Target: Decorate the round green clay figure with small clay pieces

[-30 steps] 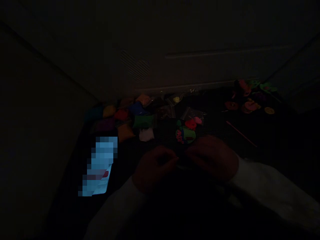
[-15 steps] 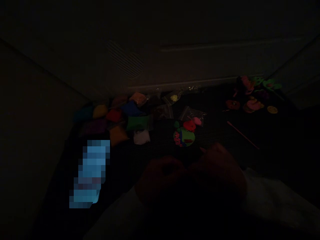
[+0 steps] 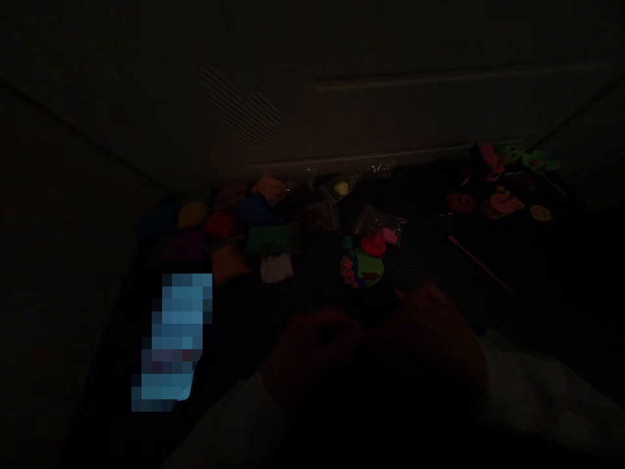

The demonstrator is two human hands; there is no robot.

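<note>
a clear plastic zip bag [image 3: 378, 225] holds a pink lump [image 3: 388, 235]; the left hand [image 3: 312, 348] and right hand [image 3: 432, 339] have curled fingers, grip unclear.

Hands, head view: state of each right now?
Left hand: fingers curled; too dark to tell if it holds anything.
Right hand: fingers bent, close to the left; whether it holds anything cannot be told.
</note>
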